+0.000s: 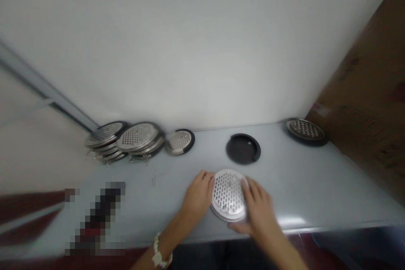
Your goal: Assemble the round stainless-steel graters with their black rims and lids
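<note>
Between my two hands is a round perforated metal disc [229,194], like a drain cover, held near the table's front edge. My left hand [199,192] grips its left rim with the fingers closed. On the opposite side my right hand [259,206] has its fingers on the rim and top, with the thumb low at the front. Just behind lies a round black dish [243,149] with a raised partial rim. To its left sits a smaller perforated disc [179,141] partly framed by a black ring.
Two stacks of perforated discs, a left stack [106,139] and a right stack [139,138], stand by the wall. Another disc [305,130] in a black holder lies at the far right, beside a cardboard box [370,93]. The grey table [316,181] meets a white wall [215,50].
</note>
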Demonstrator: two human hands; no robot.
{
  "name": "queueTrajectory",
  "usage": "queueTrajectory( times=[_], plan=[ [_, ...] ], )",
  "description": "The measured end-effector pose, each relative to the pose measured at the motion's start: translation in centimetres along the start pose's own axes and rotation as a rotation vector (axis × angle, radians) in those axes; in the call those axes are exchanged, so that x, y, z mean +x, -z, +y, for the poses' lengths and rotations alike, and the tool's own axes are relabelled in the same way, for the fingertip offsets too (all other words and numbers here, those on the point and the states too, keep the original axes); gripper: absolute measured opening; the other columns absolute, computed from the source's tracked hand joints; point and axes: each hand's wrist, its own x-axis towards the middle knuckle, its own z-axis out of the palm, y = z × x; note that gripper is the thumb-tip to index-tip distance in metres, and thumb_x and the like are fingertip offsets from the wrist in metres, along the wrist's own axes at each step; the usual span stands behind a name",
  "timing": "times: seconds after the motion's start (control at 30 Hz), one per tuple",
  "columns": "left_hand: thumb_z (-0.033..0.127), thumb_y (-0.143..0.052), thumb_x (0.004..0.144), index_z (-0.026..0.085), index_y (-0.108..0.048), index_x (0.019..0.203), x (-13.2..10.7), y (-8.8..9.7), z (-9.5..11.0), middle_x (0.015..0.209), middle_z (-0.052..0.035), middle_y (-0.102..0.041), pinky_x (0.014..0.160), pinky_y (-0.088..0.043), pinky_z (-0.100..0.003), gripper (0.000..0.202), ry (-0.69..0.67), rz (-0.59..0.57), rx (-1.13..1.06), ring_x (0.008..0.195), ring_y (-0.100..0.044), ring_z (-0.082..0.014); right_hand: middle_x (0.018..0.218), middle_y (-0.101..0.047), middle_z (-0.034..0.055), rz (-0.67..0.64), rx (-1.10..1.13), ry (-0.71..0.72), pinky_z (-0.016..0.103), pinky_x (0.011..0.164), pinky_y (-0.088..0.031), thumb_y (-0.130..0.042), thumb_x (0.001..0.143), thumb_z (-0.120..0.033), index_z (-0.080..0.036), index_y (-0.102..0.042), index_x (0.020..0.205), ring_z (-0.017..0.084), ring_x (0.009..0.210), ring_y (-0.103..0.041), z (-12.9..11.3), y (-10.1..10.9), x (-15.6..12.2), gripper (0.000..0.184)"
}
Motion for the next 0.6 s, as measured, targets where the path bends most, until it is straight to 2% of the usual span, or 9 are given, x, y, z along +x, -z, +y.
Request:
queueTrajectory(
  times=[0.1,0.2,0.3,0.37,0.47,0.6],
  plan=[
    [0.030,-0.045,0.101,0.020,-0.065,0.119,-0.2,-0.9,-0.1,0.116,-0.0109,-0.065,0.099,-0.048,-0.040,0.029,-0.028,0.064,0.111,0.110,-0.059,-0.0259,0.150,-0.045,0.0268,-0.005,-0.037,-0.003,0.062,0.102,-0.039,-0.083,0.056,-0.070,-0.015,-0.016,0.158,0.048,0.130,-0.047,-0.3,-0.1,-0.1,0.133],
    [0.031,-0.045,0.101,0.021,-0.063,0.127,-0.4,-1.7,-0.4,0.119,-0.0112,-0.065,0.097,-0.049,-0.040,0.033,-0.047,0.081,0.148,0.112,-0.059,-0.0267,0.151,-0.044,0.0269,0.001,-0.044,-0.016,0.063,0.102,-0.039,-0.080,0.059,-0.074,-0.016,-0.015,0.158,0.049,0.131,-0.047,-0.5,-0.2,0.0,0.132],
    [0.037,-0.048,0.099,0.021,-0.058,0.136,-0.6,-2.0,-0.8,0.123,-0.0121,-0.064,0.104,-0.046,-0.044,0.041,-0.052,0.089,0.020,0.116,-0.058,-0.0282,0.151,-0.044,0.0256,-0.014,-0.006,-0.033,0.062,0.102,-0.041,-0.084,0.057,-0.069,-0.018,-0.015,0.158,0.048,0.130,-0.048,-0.5,-0.2,0.0,0.133],
    [0.042,-0.051,0.097,0.019,-0.054,0.141,-0.7,-1.9,-1.2,0.124,-0.0132,-0.064,0.108,-0.043,-0.047,0.050,0.003,0.093,-0.107,0.119,-0.058,-0.0290,0.151,-0.044,0.0253,-0.042,0.061,-0.043,0.061,0.104,-0.042,-0.091,0.051,-0.061,-0.017,-0.014,0.159,0.046,0.128,-0.049,-0.5,-0.1,0.0,0.140],
    [0.042,-0.047,0.096,0.015,-0.060,0.133,-0.4,-1.3,-1.9,0.120,-0.0140,-0.067,0.106,-0.045,-0.044,0.048,0.148,0.074,-0.312,0.115,-0.061,-0.0277,0.151,-0.041,0.0258,-0.078,0.193,-0.051,0.057,0.108,-0.042,-0.098,0.042,-0.049,-0.015,-0.009,0.159,0.045,0.131,-0.046,-0.9,-0.2,-0.1,0.152],
    [0.047,-0.048,0.094,0.017,-0.069,0.110,0.4,-0.4,-2.7,0.112,-0.0113,-0.072,0.097,-0.049,-0.038,0.041,0.206,-0.018,-0.478,0.106,-0.065,-0.0263,0.157,-0.032,0.0248,-0.095,0.288,-0.025,0.057,0.110,-0.041,-0.098,0.047,-0.041,-0.019,-0.002,0.160,0.044,0.137,-0.041,-1.6,-0.5,-0.2,0.151]
  ],
)
